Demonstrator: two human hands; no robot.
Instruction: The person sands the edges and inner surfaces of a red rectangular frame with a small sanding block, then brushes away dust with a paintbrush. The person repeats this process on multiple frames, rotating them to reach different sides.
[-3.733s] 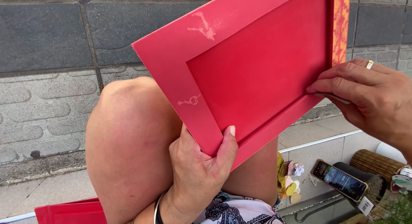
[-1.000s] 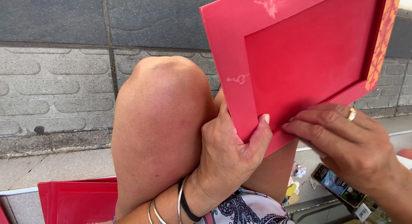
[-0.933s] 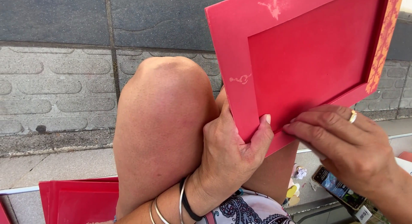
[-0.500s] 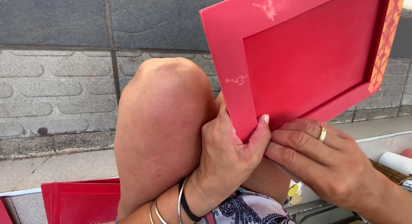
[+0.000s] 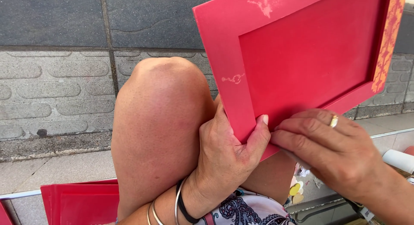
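A large red card folder (image 5: 302,56) with a raised border and an orange patterned strip on its right edge is held up, tilted, above my raised knee (image 5: 164,117). My left hand (image 5: 228,156) grips its lower left corner, thumb on the front face. My right hand (image 5: 332,151), wearing a ring, presses its fingertips on the folder's bottom edge, right beside the left thumb. Bangles and a black band circle my left wrist.
A stack of red folders (image 5: 82,203) lies at the lower left. Grey paving and a dark stone wall (image 5: 56,82) fill the background. A white roll (image 5: 399,159) sits at the right edge; small paper cut-outs (image 5: 295,192) lie under my right hand.
My right hand has slid left along the folder's bottom edge, from the right side to beside my left thumb. The folder has tilted slightly. The left hand keeps its grip.
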